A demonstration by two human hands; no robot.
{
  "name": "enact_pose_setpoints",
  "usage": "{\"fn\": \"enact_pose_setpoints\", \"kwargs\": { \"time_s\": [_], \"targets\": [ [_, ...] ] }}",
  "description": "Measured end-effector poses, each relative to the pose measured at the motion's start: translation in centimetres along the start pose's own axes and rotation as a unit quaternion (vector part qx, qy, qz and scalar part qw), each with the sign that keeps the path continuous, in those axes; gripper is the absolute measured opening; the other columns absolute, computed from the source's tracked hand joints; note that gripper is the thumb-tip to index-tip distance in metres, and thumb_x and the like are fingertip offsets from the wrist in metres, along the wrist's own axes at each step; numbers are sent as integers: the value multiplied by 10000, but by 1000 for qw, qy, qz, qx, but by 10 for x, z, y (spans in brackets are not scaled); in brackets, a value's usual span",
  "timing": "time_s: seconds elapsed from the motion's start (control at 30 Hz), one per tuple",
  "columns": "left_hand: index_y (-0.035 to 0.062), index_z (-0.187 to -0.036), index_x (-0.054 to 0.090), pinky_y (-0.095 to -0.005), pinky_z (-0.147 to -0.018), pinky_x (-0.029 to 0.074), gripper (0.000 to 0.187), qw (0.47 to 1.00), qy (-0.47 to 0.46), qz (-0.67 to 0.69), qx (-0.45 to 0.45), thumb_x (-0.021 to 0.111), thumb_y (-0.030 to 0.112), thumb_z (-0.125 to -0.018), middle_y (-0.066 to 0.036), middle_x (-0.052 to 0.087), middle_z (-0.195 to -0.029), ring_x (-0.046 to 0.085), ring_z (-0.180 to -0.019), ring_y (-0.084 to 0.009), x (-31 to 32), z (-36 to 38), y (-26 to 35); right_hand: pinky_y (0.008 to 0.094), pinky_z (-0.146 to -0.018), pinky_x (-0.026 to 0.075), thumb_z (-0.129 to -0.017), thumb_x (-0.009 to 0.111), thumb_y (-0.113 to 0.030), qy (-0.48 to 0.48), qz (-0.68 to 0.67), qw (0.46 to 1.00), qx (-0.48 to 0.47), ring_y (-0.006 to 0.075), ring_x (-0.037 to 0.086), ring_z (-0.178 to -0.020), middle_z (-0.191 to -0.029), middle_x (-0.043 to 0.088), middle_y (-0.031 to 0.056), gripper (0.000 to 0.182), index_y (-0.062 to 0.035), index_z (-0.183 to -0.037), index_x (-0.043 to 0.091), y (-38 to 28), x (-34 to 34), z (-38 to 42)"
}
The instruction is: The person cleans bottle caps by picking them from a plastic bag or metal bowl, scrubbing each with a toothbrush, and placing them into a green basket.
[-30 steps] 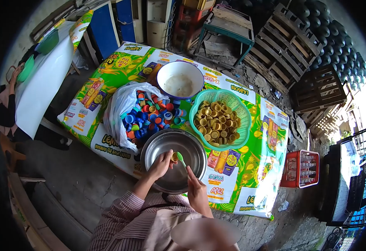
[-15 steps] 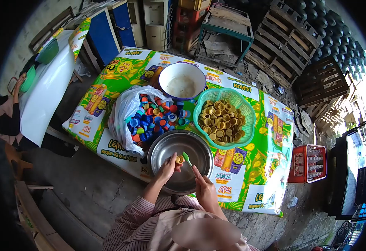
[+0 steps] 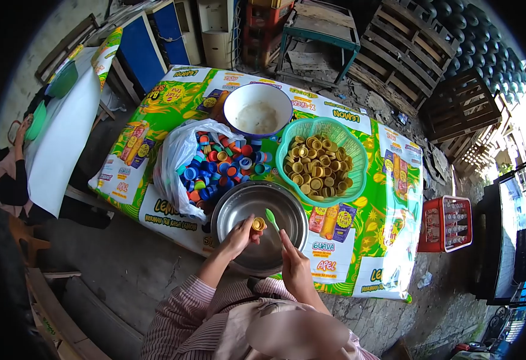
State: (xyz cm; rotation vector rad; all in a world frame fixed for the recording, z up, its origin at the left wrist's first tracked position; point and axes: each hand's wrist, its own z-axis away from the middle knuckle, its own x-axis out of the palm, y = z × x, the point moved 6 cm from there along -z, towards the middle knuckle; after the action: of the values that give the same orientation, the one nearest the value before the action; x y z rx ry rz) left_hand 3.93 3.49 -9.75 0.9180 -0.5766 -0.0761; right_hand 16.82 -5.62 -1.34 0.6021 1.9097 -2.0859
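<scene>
My left hand (image 3: 236, 240) pinches a yellow bottle cap (image 3: 258, 224), its hollow side facing up, over the steel basin (image 3: 302, 231). In my right hand (image 3: 297, 267) is a slim tool with a bright green end (image 3: 271, 217); its exact kind is too small to make out. The green end points up and away from me, a little right of the cap and apart from it. Beyond the basin, a green plastic basket (image 3: 359, 156) holds many yellow caps. A clear plastic bag (image 3: 170, 162) to the left spills blue, red, green and orange caps.
A white enamel basin (image 3: 257, 111) with a dark rim stands behind the bag. Bright printed sheeting covers the table (image 3: 329, 264). At far left, another person's hand (image 3: 21, 132) is at a green container (image 3: 38, 120). A red bottle crate (image 3: 445, 224) sits on the right floor.
The green end of the tool has moved slightly up and away from the yellow cap, widening the gap. My left hand keeps its hold on the cap. The whole view has shifted slightly.
</scene>
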Motion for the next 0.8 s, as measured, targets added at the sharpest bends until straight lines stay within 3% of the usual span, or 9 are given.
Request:
{"fn": "enact_pose_setpoints", "kwargs": {
  "time_s": [0.07,0.13,0.2,0.33,0.53,0.63,0.7,0.73,0.8],
  "targets": [
    [11,-974,563,-259,-586,443,432,1000,17,19,2,311,362,-969,-19,527,-714,445,-578,-71,-2,-1,3,418,-571,463,-876,455,-33,21,-9,996,-82,374,587,-635,-743,572,208,489,-195,-1332,390,-7,1,4],
    [9,-970,549,-253,-586,444,431,1000,8,-7,7,312,369,-968,-23,545,-718,476,-586,-77,3,1,14,420,-553,453,-868,465,-36,-33,3,997,-67,354,576,-607,-709,556,186,502,-202,-1336,384,-1,6,6],
    [18,-921,543,-242,-606,436,434,968,64,-237,54,295,370,-972,-32,557,-741,489,-611,-88,-1,1,21,429,-534,441,-861,475,-47,-14,72,996,-46,340,561,-580,-680,534,164,508,-209,-1334,385,4,-2,1],
    [8,-920,539,-239,-558,444,452,971,51,-226,57,305,393,-963,-43,557,-705,518,-571,-102,1,-1,25,441,-517,429,-856,483,-56,-35,136,989,-44,335,552,-551,-665,522,151,509,-230,-1326,395,-1,1,7],
    [13,-921,535,-229,-558,464,419,979,35,-190,58,328,375,-960,-39,555,-730,525,-586,-91,2,0,22,442,-536,437,-850,476,-26,20,88,996,-25,343,567,-573,-676,544,168,520,-222,-1326,400,1,-13,3],
    [14,-953,527,-233,-578,478,335,988,18,-129,83,392,320,-954,-42,562,-785,542,-635,-93,8,2,26,428,-555,447,-846,477,-8,38,2,996,-77,347,574,-591,-701,563,183,527,-200,-1329,397,-6,-13,4],
    [6,-1088,478,-255,-653,505,272,937,14,-289,197,502,214,-915,-72,571,-865,583,-738,-132,16,12,43,410,-567,455,-841,479,8,38,-13,999,-35,360,576,-606,-717,571,201,533,-188,-1331,396,-7,-18,6],
    [6,-1088,478,-255,-653,505,272,937,14,-290,195,502,214,-915,-72,571,-865,583,-738,-132,19,16,46,410,-567,455,-841,479,8,37,-14,999,-34,360,576,-606,-717,571,201,533,-188,-1331,396,-7,-19,7],
    [2,-1236,364,-292,-729,508,449,884,66,-356,295,577,122,-858,-112,572,-918,602,-832,-190,27,28,64,406,-556,448,-848,472,-2,-3,35,997,-67,365,569,-600,-723,566,211,522,-187,-1331,394,-10,-16,7]
  ]
}}
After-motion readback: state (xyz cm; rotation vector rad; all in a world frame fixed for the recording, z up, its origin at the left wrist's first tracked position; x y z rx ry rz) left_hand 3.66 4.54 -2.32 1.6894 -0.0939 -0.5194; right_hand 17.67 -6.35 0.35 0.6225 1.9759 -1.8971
